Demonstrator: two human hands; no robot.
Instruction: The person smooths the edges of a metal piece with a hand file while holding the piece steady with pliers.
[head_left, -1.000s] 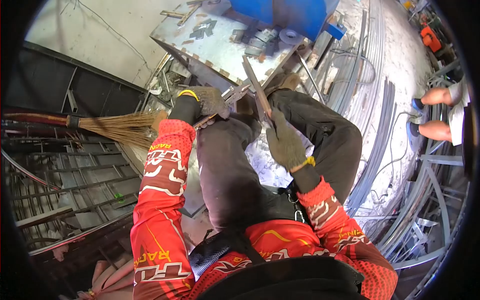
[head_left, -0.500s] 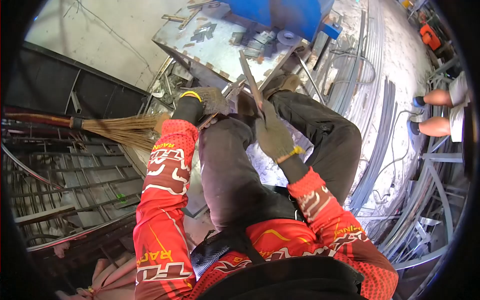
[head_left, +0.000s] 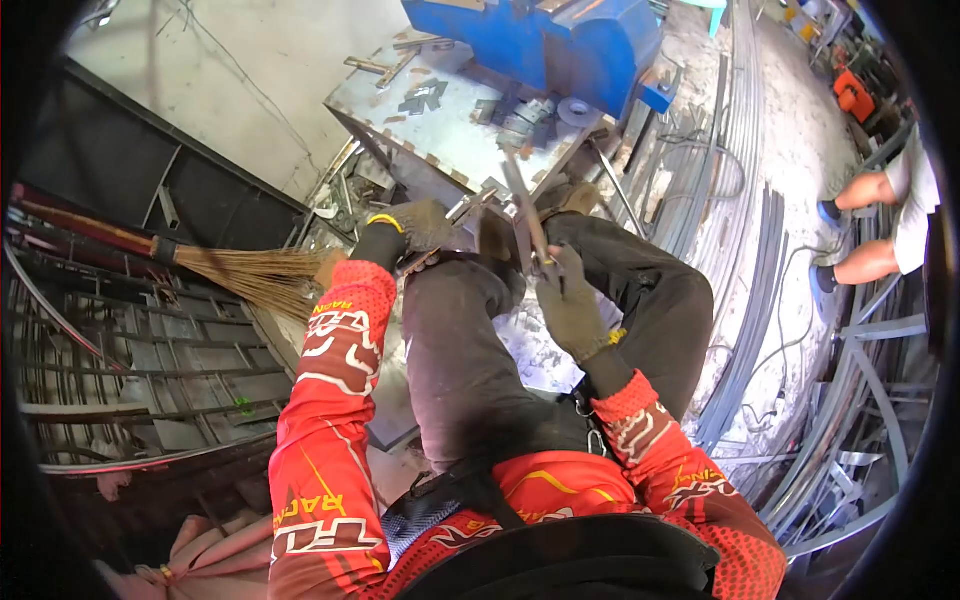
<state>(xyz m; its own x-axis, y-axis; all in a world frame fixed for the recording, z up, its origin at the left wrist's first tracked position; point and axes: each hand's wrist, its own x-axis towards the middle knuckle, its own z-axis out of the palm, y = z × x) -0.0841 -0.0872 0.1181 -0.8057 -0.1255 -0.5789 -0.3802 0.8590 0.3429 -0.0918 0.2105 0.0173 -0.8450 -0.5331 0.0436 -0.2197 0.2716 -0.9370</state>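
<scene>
My right hand (head_left: 570, 305), in a grey-brown work glove with a yellow cuff, is closed around the near end of a long flat metal file (head_left: 524, 205). The file points forward, away from my body. My left hand (head_left: 425, 226), gloved the same way, rests by my left knee, its fingers curled round a small metal piece (head_left: 468, 206). Most of that piece is hidden by the glove. The file lies just right of it in this view. A flat brownish piece (head_left: 418, 262) shows under my left palm.
Ahead, a low metal table (head_left: 440, 135) bears cut steel pieces (head_left: 424, 97), a disc (head_left: 577, 112) and a blue machine (head_left: 545, 45). A broom (head_left: 240, 270) lies left. Long steel bars (head_left: 745, 320) line the right floor. Another person's legs (head_left: 865, 262) stand far right.
My right hand has drawn back toward my body with the file. My left hand stays by the knee. The view has tilted up slightly, showing more of the blue machine.
</scene>
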